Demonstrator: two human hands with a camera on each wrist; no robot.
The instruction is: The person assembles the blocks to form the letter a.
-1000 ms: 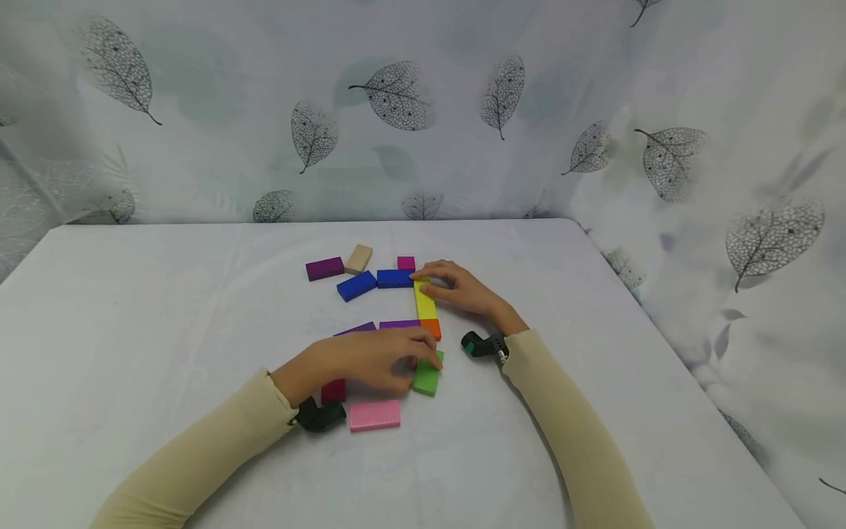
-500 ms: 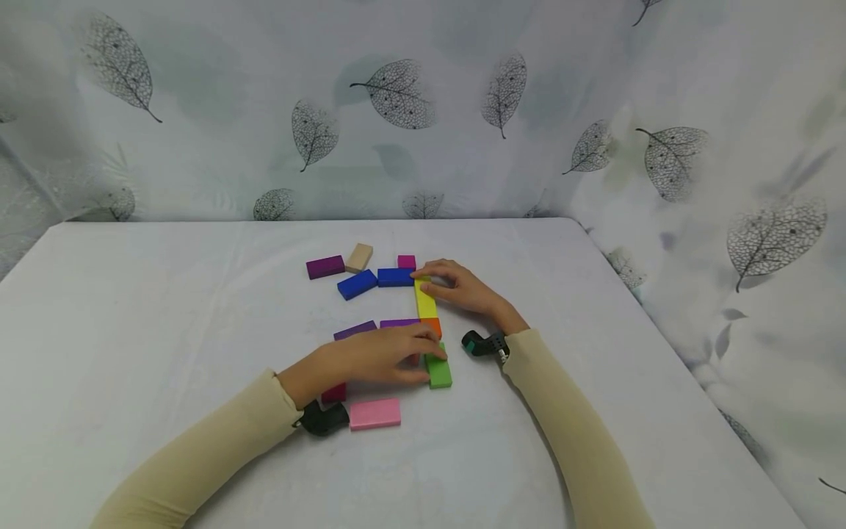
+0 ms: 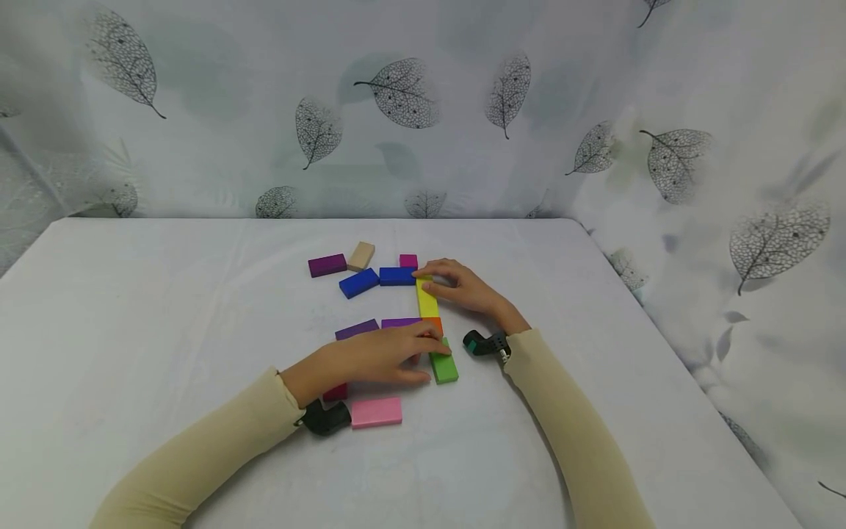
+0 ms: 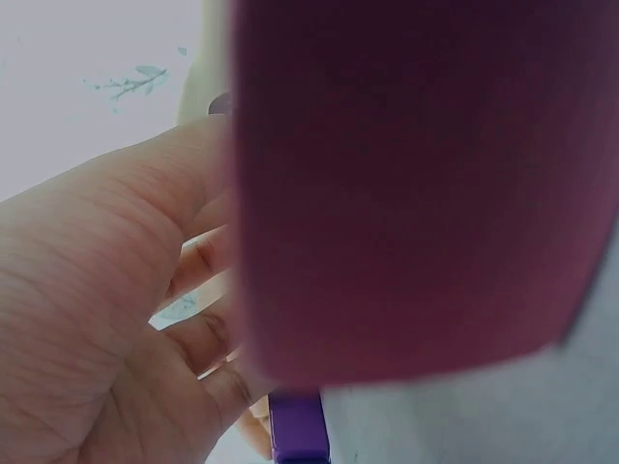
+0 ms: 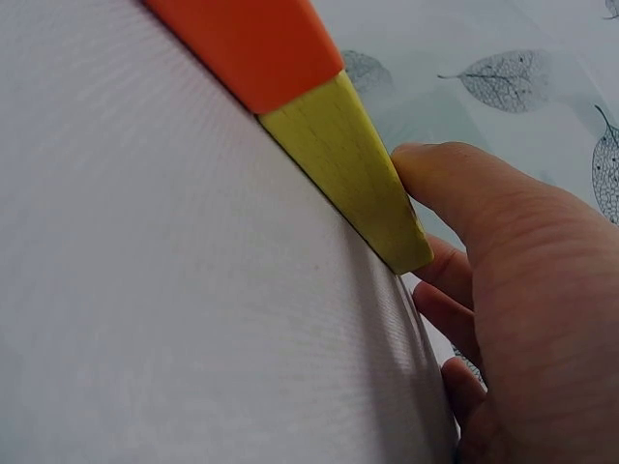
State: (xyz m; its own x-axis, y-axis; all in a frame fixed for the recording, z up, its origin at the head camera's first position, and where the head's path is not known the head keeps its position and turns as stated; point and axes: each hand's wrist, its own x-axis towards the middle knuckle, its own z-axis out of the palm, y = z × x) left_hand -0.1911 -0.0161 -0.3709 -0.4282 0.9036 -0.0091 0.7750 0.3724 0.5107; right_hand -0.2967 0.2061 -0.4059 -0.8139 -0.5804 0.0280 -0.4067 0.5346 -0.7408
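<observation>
In the head view my left hand (image 3: 377, 356) reaches over the blocks. Its index finger lies across a green block (image 3: 445, 369), with the thumb at the block's left edge. Beyond it, my right hand (image 3: 465, 288) holds the far end of a yellow block (image 3: 427, 301); its index fingertip is right at the end of a blue block (image 3: 396, 276). An orange block (image 3: 432, 324) sits between yellow and green. The right wrist view shows the thumb against the yellow block (image 5: 343, 164), fingers curled past its end. A dark red block (image 4: 416, 213) fills much of the left wrist view.
A pink block (image 3: 377, 413) lies near the left wrist, and a crimson block (image 3: 335, 392) is partly covered by it. Two purple blocks (image 3: 357, 329), another blue block (image 3: 359, 283), a plum block (image 3: 327, 265), a beige block (image 3: 361, 256) and a magenta block (image 3: 408, 261) lie farther back.
My left hand has shifted the green block right and away from me, close up to the orange block. My right hand has stayed at the yellow block.
</observation>
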